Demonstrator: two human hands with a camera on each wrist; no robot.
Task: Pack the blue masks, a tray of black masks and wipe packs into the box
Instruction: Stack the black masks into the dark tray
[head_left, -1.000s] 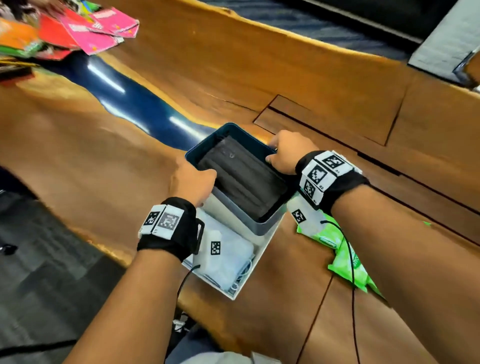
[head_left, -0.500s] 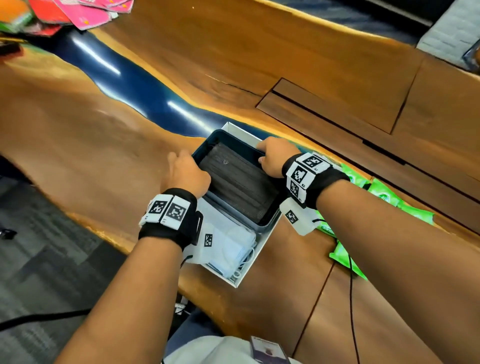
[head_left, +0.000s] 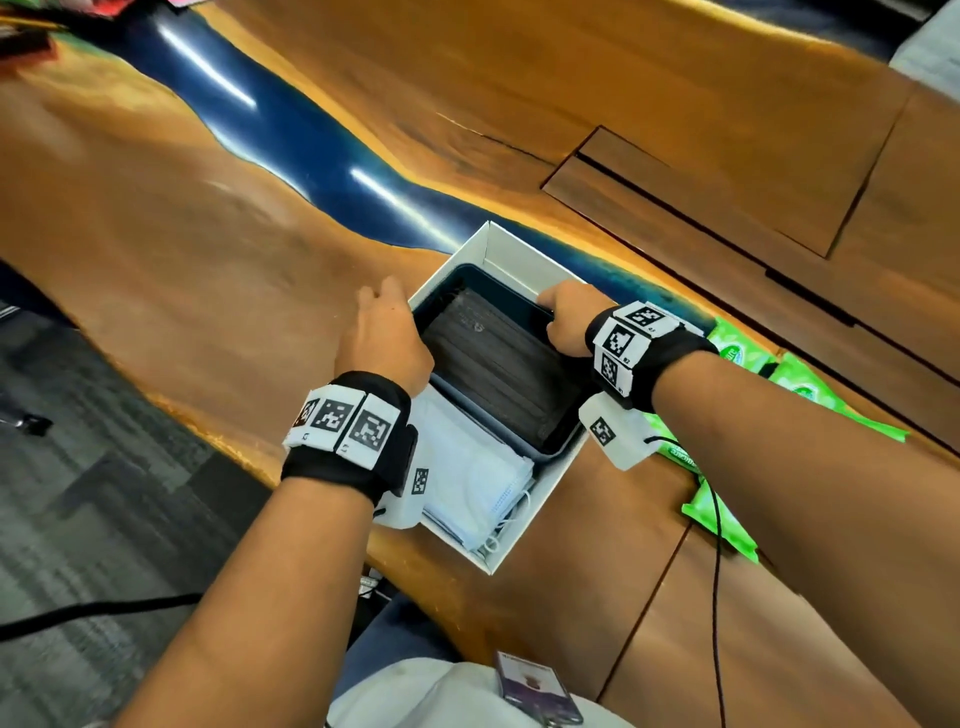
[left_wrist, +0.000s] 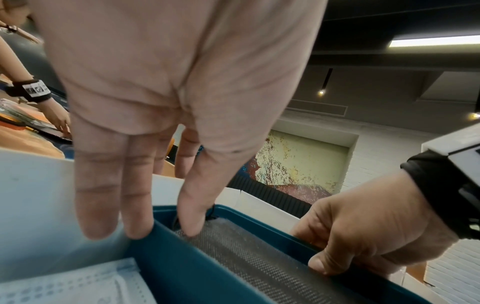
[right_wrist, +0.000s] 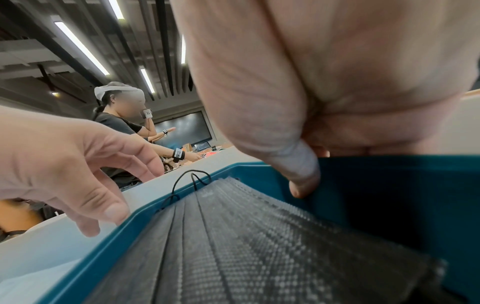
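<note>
A white box (head_left: 519, 249) stands near the table's front edge. Inside it, a teal tray (head_left: 558, 451) of black masks (head_left: 498, 364) fills the far part, and blue masks (head_left: 467, 483) lie in the near part. My right hand (head_left: 566, 322) grips the tray's right rim, thumb (right_wrist: 301, 170) inside the wall. My left hand (head_left: 384, 332) is at the tray's left rim with fingers (left_wrist: 98, 205) straight, down between tray (left_wrist: 187, 267) and box wall (left_wrist: 31, 195); its thumb tip touches the black masks (left_wrist: 246, 253). Green wipe packs (head_left: 737, 348) lie on the table right of the box.
The wooden table (head_left: 260, 234) has a blue resin stripe (head_left: 270, 119) running behind the box. More green packs (head_left: 722, 525) lie under my right forearm. Floor (head_left: 78, 467) drops off at the left. Another person (right_wrist: 116, 123) works further along the table.
The tray came down from above the box and now sits inside it. My left hand's fingers went from curled on the rim to straight. The view shifted lower.
</note>
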